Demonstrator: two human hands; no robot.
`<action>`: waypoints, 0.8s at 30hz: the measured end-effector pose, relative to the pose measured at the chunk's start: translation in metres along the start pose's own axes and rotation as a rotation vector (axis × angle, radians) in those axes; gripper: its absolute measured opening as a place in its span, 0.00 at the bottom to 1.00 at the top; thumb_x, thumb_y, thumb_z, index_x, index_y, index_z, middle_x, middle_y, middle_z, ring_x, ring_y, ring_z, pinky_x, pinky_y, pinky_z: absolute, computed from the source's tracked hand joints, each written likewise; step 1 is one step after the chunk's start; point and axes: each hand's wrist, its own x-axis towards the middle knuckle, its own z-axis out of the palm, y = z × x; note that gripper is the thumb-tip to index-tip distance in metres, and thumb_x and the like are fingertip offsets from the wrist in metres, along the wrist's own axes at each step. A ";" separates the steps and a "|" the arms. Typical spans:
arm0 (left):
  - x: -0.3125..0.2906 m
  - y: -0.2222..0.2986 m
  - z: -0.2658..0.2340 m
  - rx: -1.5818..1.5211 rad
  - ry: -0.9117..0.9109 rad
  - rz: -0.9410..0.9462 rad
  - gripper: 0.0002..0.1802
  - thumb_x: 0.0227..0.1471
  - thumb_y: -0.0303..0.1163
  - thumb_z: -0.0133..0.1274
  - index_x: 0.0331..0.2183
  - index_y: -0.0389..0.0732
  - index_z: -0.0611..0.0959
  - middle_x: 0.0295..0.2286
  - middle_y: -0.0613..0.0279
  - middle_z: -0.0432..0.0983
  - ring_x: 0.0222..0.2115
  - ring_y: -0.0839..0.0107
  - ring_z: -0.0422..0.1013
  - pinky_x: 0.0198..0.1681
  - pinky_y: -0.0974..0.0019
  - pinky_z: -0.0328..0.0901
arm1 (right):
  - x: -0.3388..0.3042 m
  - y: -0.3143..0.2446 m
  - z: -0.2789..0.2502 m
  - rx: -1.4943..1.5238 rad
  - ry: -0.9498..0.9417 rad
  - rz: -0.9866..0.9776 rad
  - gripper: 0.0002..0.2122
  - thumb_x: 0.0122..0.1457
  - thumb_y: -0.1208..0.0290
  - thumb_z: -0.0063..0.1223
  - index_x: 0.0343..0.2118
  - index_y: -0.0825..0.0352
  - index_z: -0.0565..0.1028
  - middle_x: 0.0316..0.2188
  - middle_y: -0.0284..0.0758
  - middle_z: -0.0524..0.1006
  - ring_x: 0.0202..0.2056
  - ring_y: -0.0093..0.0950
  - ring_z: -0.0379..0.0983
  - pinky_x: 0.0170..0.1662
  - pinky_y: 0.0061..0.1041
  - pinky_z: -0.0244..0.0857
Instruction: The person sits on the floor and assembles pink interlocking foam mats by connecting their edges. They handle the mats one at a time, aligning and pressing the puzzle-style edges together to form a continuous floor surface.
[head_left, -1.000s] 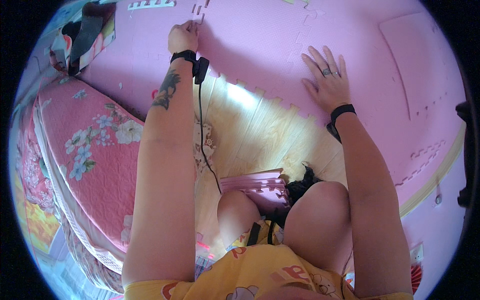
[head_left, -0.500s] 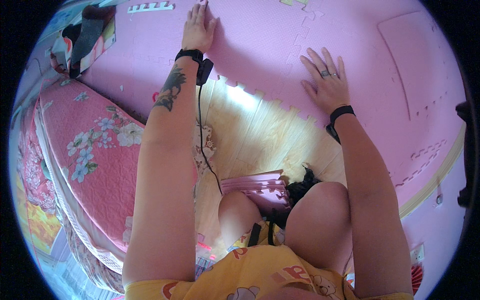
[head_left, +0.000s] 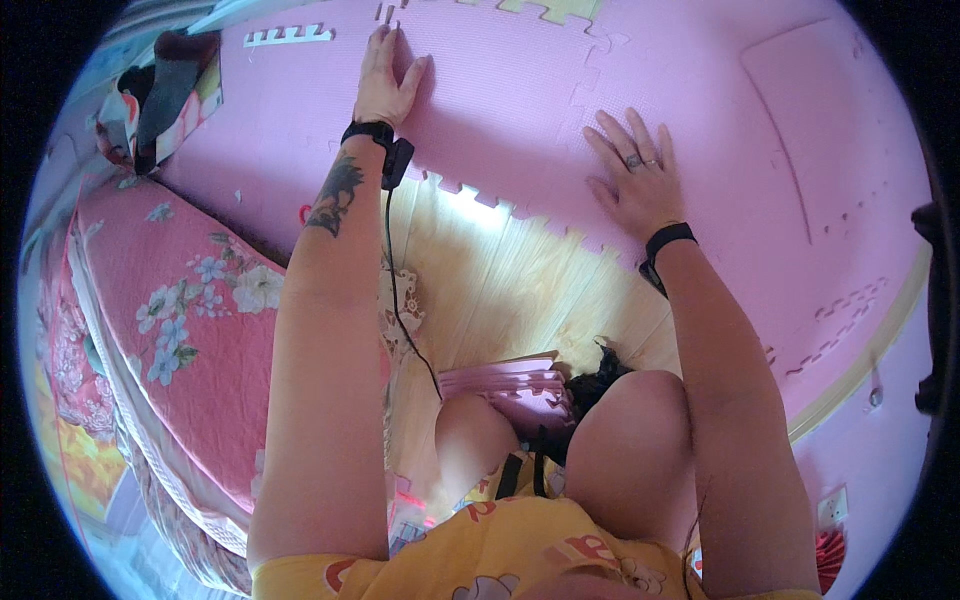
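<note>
Pink interlocking foam mats [head_left: 500, 100] cover the far part of the floor, with a toothed near edge. My left hand [head_left: 388, 85] rests on the mat at far left of centre, fingers stretched out and thumb apart. Its fingertips touch a seam with small dark gaps [head_left: 388, 14]. Flat on the mat to the right lies my right hand [head_left: 645, 185], fingers spread, with rings on it. It is close to a toothed seam between two mats. Neither hand holds anything. Both wrists wear black bands.
Bare wood floor [head_left: 490, 280] shows between the mats and my knees. A stack of pink foam tiles [head_left: 510, 388] stands there beside a black bundle [head_left: 598, 380]. A pink floral bedspread [head_left: 190, 320] is at left. A white toothed strip [head_left: 288, 37] lies far left. A black cable [head_left: 400, 300] hangs from my left wrist.
The view has tilted slightly, so the mats and both hands appear a little lower. Seam gaps at my left fingertips now show more. Both hands stay flat on the mats.
</note>
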 end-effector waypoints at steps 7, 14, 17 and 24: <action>0.006 -0.001 0.017 0.227 0.091 0.089 0.48 0.52 0.56 0.53 0.61 0.30 0.60 0.62 0.36 0.52 0.62 0.41 0.51 0.66 0.50 0.47 | 0.000 0.001 -0.001 0.018 -0.006 -0.006 0.29 0.60 0.49 0.49 0.65 0.44 0.60 0.68 0.21 0.52 0.70 0.30 0.40 0.70 0.48 0.32; 0.020 0.002 0.008 -0.042 0.042 0.052 0.56 0.51 0.67 0.48 0.63 0.29 0.57 0.63 0.34 0.48 0.64 0.41 0.47 0.67 0.48 0.44 | -0.001 0.000 -0.001 0.055 0.017 -0.028 0.29 0.60 0.53 0.52 0.65 0.47 0.60 0.68 0.24 0.53 0.70 0.33 0.41 0.69 0.51 0.34; 0.034 0.004 0.017 0.250 -0.047 0.016 0.53 0.54 0.63 0.48 0.64 0.30 0.55 0.64 0.35 0.44 0.67 0.44 0.41 0.67 0.53 0.42 | 0.000 0.001 0.000 0.040 0.009 -0.023 0.30 0.60 0.51 0.51 0.65 0.47 0.60 0.68 0.24 0.52 0.70 0.33 0.41 0.69 0.50 0.33; 0.002 0.004 0.001 -0.137 0.018 -0.132 0.50 0.56 0.59 0.48 0.63 0.29 0.54 0.62 0.36 0.50 0.63 0.41 0.49 0.65 0.49 0.47 | 0.002 -0.001 -0.002 0.010 -0.027 -0.018 0.30 0.60 0.51 0.50 0.65 0.47 0.60 0.68 0.23 0.52 0.70 0.34 0.40 0.69 0.52 0.32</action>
